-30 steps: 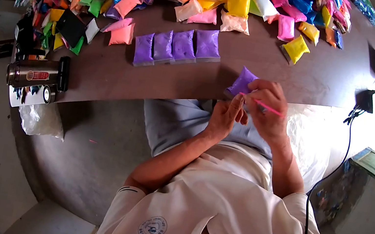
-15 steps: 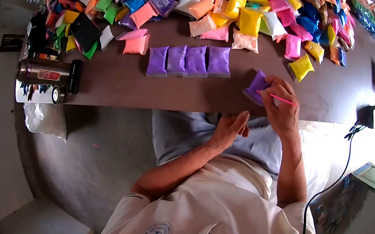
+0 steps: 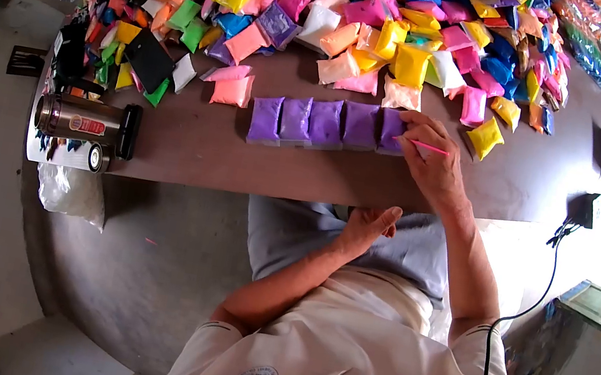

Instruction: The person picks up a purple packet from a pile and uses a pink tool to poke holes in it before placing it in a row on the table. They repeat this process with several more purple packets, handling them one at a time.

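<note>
A row of several purple packets point(image 3: 310, 122) lies on the brown table in front of me. At the row's right end, my right hand point(image 3: 432, 158) has its fingers at the edge of another purple packet point(image 3: 391, 133), partly covering it. The same hand holds a thin pink stick point(image 3: 431, 147), which points left across the fingers. My left hand point(image 3: 372, 227) rests over my lap by the table's front edge, fingers curled in and thumb sticking out. Nothing shows in it.
A big heap of colourful packets point(image 3: 327, 29) covers the back of the table point(image 3: 194, 158). On the left lie a steel flask point(image 3: 85, 121) and a black flat object point(image 3: 149, 59). A black cable point(image 3: 508, 322) hangs at the right from a black box point(image 3: 583, 209).
My right hand has brought the purple packet left and back, up against the end of the row. The pink stick came along in it. My left hand stays curled over my lap.
</note>
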The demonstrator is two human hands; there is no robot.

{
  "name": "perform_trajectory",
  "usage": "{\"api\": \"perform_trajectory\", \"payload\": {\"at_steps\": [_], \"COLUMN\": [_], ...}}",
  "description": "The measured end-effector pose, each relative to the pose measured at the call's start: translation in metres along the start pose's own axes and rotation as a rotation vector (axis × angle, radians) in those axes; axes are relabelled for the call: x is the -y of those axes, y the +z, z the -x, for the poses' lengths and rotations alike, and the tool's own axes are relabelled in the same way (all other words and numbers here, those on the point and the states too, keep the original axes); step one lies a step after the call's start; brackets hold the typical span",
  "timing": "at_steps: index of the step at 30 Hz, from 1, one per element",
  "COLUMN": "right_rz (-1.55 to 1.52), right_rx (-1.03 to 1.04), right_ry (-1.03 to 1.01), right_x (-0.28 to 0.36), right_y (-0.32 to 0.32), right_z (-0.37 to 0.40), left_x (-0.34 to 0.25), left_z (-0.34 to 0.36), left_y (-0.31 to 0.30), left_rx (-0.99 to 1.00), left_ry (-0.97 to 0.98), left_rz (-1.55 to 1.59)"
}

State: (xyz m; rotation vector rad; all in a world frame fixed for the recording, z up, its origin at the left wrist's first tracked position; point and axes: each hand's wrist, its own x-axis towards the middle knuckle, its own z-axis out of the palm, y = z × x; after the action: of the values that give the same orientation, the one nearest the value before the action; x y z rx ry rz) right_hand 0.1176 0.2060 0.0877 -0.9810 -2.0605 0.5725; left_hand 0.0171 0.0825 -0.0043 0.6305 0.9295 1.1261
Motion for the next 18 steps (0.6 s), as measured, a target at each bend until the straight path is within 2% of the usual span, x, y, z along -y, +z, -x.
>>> {"api": "perform_trajectory", "payload": {"at_steps": [5, 8, 12, 14, 16, 18], "right_rz": [-0.038, -0.006, -0.004, -0.027, -0.071, -0.184], "right_rx": [-0.047, -0.05, -0.051, -0.022, -0.033, -0.033], "right_ry": [-0.03, -0.074, -0.064, -0.06, -0.036, 0.045], "right_x": [-0.009, -0.006, -0.008, -0.008, -0.004, -0.007], "right_y": [0.012, 0.01, 0.007, 0.004, 0.0, -0.001], "right_z": [0.0, -0.002, 0.0, 0.001, 0.002, 0.003], "left_x": [0.002, 0.002, 0.0, -0.009, 0.0, 0.007], "left_z": [0.001, 0.0, 0.001, 0.002, 0.002, -0.001], "left_y": [-0.002, -0.004, -0.002, 0.0, -0.003, -0.006], "left_rx": [0.005, 0.029, 0.032, 0.037, 0.045, 0.04], "left_ry": [-0.086, -0.085, -0.089, -0.06, -0.039, -0.015], "left_rz": [-0.022, -0.188, -0.172, -0.269, -0.249, -0.073]}}
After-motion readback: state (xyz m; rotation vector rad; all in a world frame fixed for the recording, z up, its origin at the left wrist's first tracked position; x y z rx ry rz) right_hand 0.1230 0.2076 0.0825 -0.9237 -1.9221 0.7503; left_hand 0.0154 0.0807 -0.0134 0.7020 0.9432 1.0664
